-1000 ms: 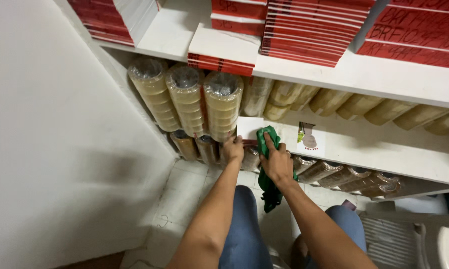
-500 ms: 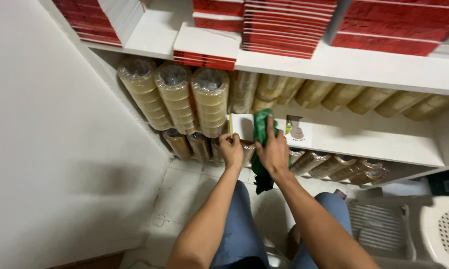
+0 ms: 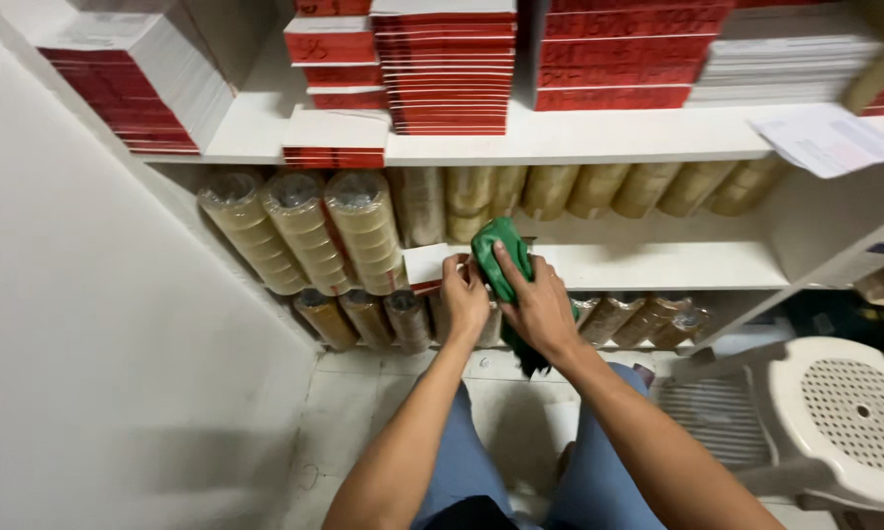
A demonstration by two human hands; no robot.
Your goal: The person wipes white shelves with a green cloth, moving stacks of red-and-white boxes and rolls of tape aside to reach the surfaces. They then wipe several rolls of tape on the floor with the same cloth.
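Note:
My right hand [image 3: 540, 304] presses a green cloth [image 3: 499, 257] against the front of a white middle shelf [image 3: 658, 265]. The cloth's tail hangs down below my wrist. My left hand [image 3: 464, 297] grips a small white booklet with a red edge [image 3: 425, 265] that lies on the shelf beside the cloth. Wrapped stacks of clear packing tape rolls [image 3: 299, 231] stand just left of the booklet.
The upper shelf [image 3: 560, 147] carries stacks of red-spined books [image 3: 447, 64] and loose papers [image 3: 830, 142]. More tape rolls [image 3: 363, 314] lie on the lowest level. A white wall [image 3: 98, 344] is close on the left. A white plastic stool [image 3: 844, 412] stands at right.
The view has shifted right and up, showing more of the shelves and the stool. My right hand has slid the cloth left along the shelf, now covering where a small label card showed.

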